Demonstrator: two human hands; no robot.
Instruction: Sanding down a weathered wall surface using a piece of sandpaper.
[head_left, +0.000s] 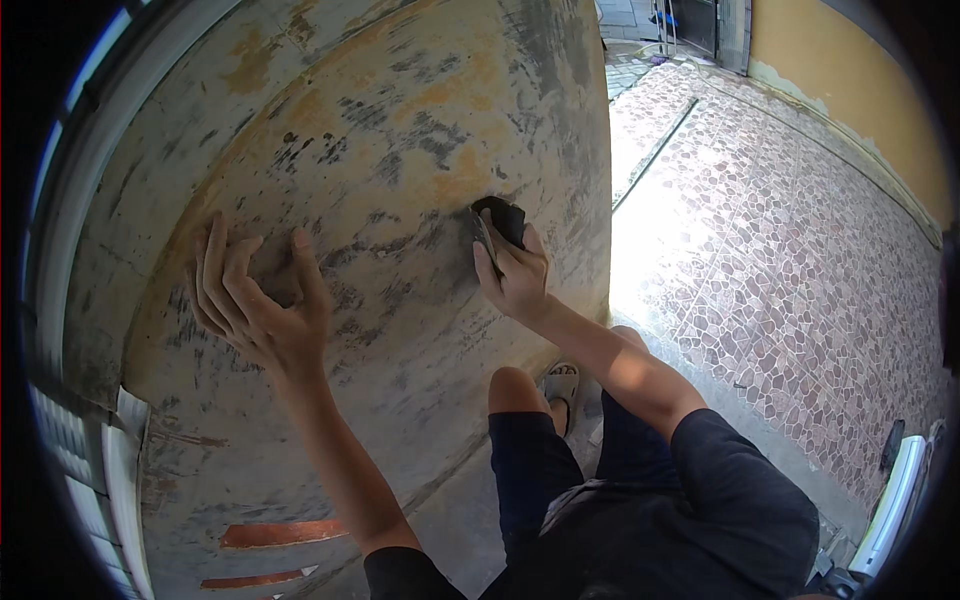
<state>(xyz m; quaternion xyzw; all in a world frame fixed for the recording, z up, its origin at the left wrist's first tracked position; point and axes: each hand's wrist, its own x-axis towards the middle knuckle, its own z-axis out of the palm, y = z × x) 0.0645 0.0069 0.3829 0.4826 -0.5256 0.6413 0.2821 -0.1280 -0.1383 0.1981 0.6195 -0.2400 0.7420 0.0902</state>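
Note:
A worn wall (405, 187) with patchy cream, ochre and dark grey paint rises before me. My right hand (517, 270) grips a folded piece of black abrasive sheet, seemingly sandpaper (504, 217), against the wall's right part. What the fold wraps around, if anything, cannot be told. Further left, my left hand (262, 292) has its fingers spread and bent, with the fingertips at or close to the wall and nothing held in them. Dark scuffs and stains mark the surface between both hands.
A window frame with bars (124, 465) borders the wall at left. Orange-red strips (281, 534) show low on the wall. To the right lies a stone-patterned tiled floor (780, 247) beside a yellow wall (847, 67). A long white object (889, 506) stands at lower right.

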